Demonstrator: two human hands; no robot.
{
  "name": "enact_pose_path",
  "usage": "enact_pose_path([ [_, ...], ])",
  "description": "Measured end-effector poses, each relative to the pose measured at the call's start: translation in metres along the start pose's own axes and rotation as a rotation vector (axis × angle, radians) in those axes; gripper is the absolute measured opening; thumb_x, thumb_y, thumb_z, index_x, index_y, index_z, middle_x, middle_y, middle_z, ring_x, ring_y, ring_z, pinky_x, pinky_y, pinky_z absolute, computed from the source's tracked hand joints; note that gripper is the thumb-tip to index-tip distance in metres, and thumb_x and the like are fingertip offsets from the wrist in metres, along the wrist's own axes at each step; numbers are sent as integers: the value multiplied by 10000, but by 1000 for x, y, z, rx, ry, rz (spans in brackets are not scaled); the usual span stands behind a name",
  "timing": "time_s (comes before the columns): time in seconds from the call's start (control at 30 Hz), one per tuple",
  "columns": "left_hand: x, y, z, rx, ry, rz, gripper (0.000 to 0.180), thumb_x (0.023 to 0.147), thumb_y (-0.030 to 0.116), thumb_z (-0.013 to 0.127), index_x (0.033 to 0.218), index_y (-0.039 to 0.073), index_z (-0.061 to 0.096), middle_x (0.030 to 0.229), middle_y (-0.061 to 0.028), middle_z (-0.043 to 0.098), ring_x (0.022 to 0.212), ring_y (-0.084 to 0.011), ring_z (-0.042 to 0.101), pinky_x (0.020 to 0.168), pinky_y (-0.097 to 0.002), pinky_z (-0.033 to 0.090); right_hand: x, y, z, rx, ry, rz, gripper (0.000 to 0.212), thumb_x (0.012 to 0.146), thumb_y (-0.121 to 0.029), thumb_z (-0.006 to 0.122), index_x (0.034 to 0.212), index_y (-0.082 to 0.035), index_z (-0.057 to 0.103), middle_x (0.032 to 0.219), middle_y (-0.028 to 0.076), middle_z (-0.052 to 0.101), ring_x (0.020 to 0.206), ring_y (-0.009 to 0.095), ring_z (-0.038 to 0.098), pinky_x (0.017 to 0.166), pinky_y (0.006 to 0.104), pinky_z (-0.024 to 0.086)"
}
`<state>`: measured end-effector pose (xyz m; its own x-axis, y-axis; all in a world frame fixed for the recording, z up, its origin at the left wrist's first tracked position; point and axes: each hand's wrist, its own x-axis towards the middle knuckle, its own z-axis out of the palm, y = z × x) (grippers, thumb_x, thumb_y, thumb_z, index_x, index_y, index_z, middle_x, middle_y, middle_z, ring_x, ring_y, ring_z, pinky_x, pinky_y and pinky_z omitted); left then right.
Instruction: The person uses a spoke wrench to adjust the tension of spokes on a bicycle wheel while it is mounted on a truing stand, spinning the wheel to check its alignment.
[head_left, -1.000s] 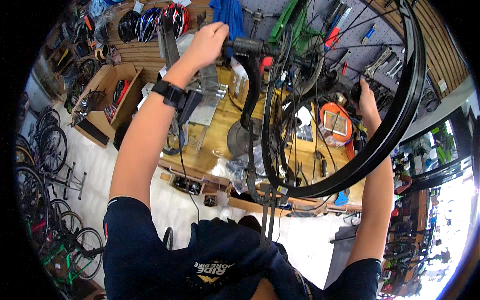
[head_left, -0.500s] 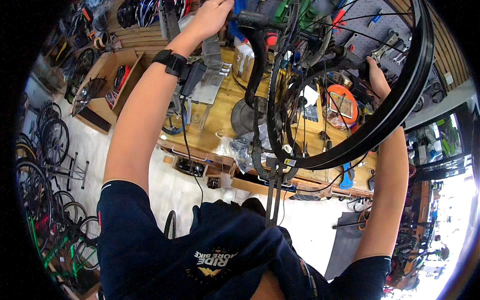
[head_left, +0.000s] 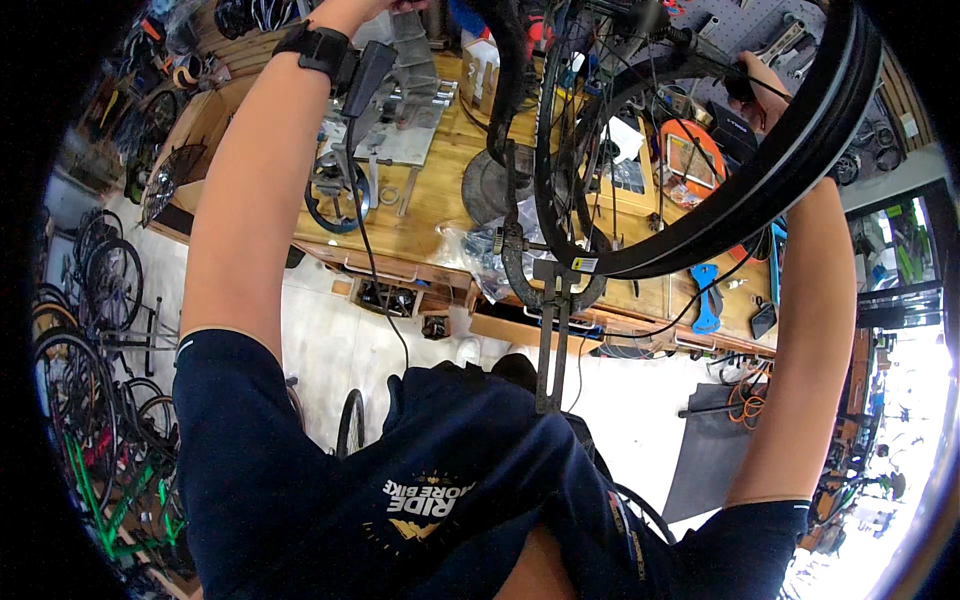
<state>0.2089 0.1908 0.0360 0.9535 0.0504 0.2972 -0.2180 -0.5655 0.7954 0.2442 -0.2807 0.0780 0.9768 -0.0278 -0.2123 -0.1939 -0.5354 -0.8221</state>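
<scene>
A black-rimmed spoked bicycle wheel [head_left: 720,235] stands before me, its rim low in a metal wheel truing stand [head_left: 553,340]. At the top edge my left hand [head_left: 405,5] is mostly cut off, so its grip does not show; a black watch sits on that wrist. Beyond the wheel's right side, my right hand [head_left: 766,90] is curled around something dark that I cannot make out. The rim passes in front of my right wrist. A dark upright arm [head_left: 510,70] of the stand rises left of the wheel.
The wooden workbench [head_left: 420,215] holds an orange round dish [head_left: 690,160], a clear plastic bag [head_left: 470,245] and a blue tool [head_left: 706,300]. Drawers [head_left: 385,297] hang open below its front edge. Several bicycles [head_left: 90,350] stand left; a dark cable [head_left: 370,250] dangles by my left forearm.
My left hand has moved up, mostly out of view. My right hand sits a little higher and farther right. The whole view has shifted, with the bench and stand appearing higher.
</scene>
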Motion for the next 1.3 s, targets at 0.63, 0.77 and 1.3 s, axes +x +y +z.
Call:
enact_pose_path([
  [0.63, -38, 21, 12, 315, 397, 301, 386, 950, 240, 380, 767, -47, 562, 758, -255, 602, 760, -408, 612, 716, -460, 471, 6, -17, -10, -192, 15, 80, 426, 921, -523, 452, 750, -149, 564, 520, -35, 472, 346, 73, 317, 306, 230, 195],
  [0.77, -19, -9, -6, 442, 444, 440, 429, 939, 295, 396, 798, -63, 587, 792, -266, 619, 766, -403, 610, 729, -455, 461, 25, -6, -10, -60, 6, -91, 399, 913, -491, 518, 732, -144, 596, 523, -37, 484, 344, 86, 342, 308, 234, 199],
  [1.3, -40, 41, 14, 119, 267, 93, 433, 947, 281, 411, 788, -75, 601, 728, -248, 633, 714, -343, 647, 710, -448, 476, -278, -13, 78, 140, 82, -1057, 483, 911, -203, 640, 1299, 60, 522, 1163, 120, 653, 835, 93, 602, 732, 215, 483],
])
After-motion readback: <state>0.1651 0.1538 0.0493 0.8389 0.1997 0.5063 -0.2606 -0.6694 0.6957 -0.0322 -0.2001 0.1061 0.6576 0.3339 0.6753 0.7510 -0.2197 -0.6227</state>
